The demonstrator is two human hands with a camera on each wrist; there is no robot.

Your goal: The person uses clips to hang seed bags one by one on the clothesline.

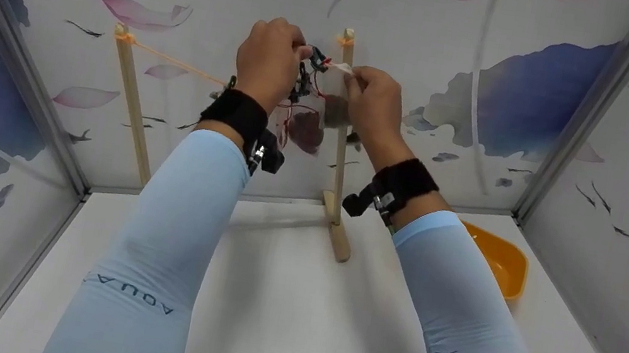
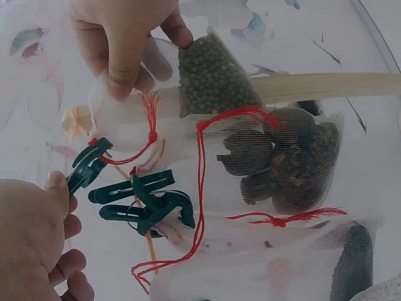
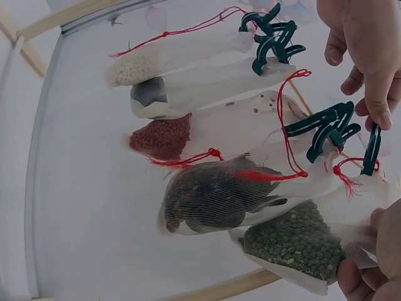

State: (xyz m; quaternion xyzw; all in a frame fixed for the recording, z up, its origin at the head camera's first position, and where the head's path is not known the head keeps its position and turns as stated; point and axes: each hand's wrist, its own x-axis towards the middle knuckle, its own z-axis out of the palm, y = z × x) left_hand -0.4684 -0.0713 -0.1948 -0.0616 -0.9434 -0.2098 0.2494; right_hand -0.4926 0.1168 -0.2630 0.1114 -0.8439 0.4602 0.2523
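My left hand [image 1: 268, 60] pinches a dark green clothes peg [image 2: 91, 160] at the gathered top of a white mesh drawstring bag. That bag holds small green beans [image 3: 294, 241], and a red drawstring with a tassel [image 2: 151, 135] hangs at its neck. My right hand [image 1: 378, 101] grips the same bag by its cloth, close to the beans. Beside it hangs a mesh bag of dark dried pieces [image 3: 222, 194], held by green pegs [image 3: 326, 128] on an orange cord [image 1: 180, 63]. The peg's tips are partly hidden by cloth.
More pegged bags hang along the cord, with reddish grains [image 3: 161, 138], something black [image 3: 149, 93] and whitish grains [image 3: 135, 68]. A left wooden post [image 1: 132, 101] and a right wooden post [image 1: 338, 174] carry the cord. An orange-yellow bin [image 1: 507, 266] stands behind my right forearm.
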